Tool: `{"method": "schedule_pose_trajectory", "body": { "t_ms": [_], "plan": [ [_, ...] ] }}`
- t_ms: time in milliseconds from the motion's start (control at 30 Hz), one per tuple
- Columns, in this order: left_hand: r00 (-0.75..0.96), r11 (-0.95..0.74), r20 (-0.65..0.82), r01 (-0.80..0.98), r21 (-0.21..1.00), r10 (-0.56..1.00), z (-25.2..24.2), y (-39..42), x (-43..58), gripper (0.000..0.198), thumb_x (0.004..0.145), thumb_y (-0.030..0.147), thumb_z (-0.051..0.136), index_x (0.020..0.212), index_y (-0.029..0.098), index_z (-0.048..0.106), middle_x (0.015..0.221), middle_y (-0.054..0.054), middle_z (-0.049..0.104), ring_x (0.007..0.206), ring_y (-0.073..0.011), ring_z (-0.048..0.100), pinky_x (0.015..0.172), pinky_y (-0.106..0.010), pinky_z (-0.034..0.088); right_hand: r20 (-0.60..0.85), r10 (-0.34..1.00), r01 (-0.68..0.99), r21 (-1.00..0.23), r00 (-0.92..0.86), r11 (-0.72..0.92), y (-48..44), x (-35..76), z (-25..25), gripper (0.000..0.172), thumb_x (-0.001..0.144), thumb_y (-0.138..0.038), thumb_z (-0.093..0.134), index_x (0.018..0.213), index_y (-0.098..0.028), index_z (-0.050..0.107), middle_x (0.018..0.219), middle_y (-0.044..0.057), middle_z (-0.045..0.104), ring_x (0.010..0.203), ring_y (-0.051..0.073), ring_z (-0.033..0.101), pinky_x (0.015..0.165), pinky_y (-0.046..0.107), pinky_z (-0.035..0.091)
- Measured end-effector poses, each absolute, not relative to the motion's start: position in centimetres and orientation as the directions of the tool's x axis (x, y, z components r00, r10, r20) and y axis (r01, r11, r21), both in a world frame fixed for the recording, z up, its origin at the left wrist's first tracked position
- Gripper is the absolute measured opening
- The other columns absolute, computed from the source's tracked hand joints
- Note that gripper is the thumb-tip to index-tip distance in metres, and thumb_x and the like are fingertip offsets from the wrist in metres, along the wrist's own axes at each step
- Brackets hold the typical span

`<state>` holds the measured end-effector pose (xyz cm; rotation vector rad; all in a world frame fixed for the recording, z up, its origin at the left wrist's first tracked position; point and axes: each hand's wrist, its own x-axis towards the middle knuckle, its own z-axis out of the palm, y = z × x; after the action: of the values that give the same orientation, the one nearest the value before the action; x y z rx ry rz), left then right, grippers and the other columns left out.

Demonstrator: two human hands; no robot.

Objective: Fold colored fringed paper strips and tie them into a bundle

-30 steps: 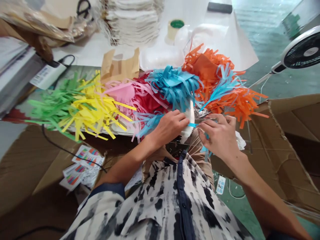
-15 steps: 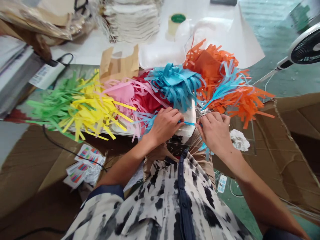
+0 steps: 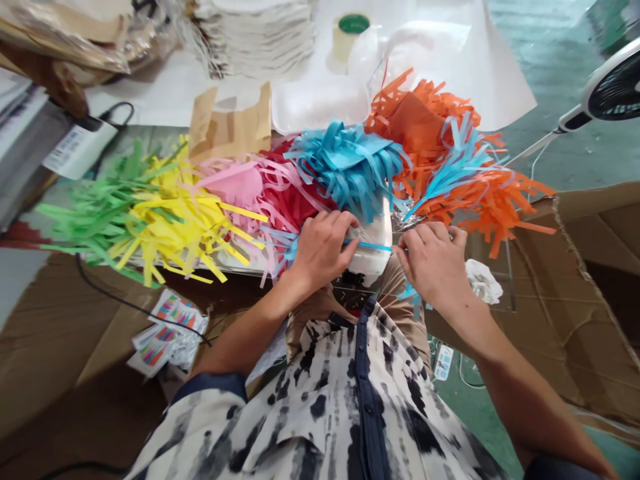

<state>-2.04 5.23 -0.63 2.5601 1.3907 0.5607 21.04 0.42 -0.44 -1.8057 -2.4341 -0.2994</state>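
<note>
A light-blue paper tassel (image 3: 375,247) stretches level between my two hands, its middle twisted into a thin cord. My left hand (image 3: 320,250) curls over its left part, thumb and index finger apart, and fringe sticks out behind the hand. The right fingers of my right hand (image 3: 433,260) pinch the cord's other end, with blue fringe hanging below. Just beyond lie a bunch of blue fringed paper (image 3: 350,163) and a separate blue tassel (image 3: 450,163) on top of orange fringed paper (image 3: 425,120).
Pink (image 3: 235,183), yellow (image 3: 175,227) and green fringed paper (image 3: 100,207) lie to the left. Behind are a white tray (image 3: 320,107), brown card (image 3: 230,127), a tape roll (image 3: 353,30) and stacked white paper (image 3: 255,33). A fan (image 3: 615,87) stands right, above cardboard (image 3: 600,267).
My left thumb has moved away from the index finger, opening a gap above the cord. My right hand has shifted slightly right, still pinching. The view has shifted a little.
</note>
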Motion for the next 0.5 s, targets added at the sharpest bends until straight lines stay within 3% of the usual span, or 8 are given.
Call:
{"method": "schedule_pose_trajectory", "body": {
  "t_ms": [167,400,500],
  "plan": [
    [0.698,-0.771,0.338,0.612,0.177,0.632,-1.4,4.9,-1.7,0.021,0.102,0.018,0.058,0.11,0.026,0.076,0.111,-0.003,0.08,0.106,-0.0247,0.064,0.093,-0.045,0.04,0.324,0.863,0.917,0.04,-0.388,0.397,0.1,21.0,-0.5,0.015,0.106,-0.022,0.055,0.106,-0.026,0.069,0.099,0.001,0.076,0.11,0.023,0.061,0.103,0.046,0.029],
    [0.746,-0.821,0.359,0.556,0.131,0.562,-0.6,3.4,-1.7,0.023,0.102,0.032,0.059,0.093,0.021,0.077,0.103,-0.005,0.079,0.099,-0.0245,0.066,0.094,-0.047,0.042,0.396,0.765,0.843,0.047,-0.508,0.535,-0.8,20.4,0.2,0.012,0.098,-0.021,0.06,0.101,-0.024,0.072,0.103,0.004,0.077,0.113,0.024,0.064,0.106,0.051,0.031],
    [0.717,-0.807,0.397,0.578,0.12,0.573,-0.9,0.8,-2.0,0.031,0.103,0.044,0.061,0.106,0.018,0.077,0.109,-0.008,0.079,0.1,-0.0254,0.067,0.095,-0.047,0.044,0.367,0.764,0.82,-0.006,-0.531,0.572,-2.3,19.7,0.3,0.014,0.099,-0.022,0.061,0.106,-0.023,0.072,0.104,0.004,0.078,0.116,0.025,0.064,0.107,0.05,0.033]
  ]
}}
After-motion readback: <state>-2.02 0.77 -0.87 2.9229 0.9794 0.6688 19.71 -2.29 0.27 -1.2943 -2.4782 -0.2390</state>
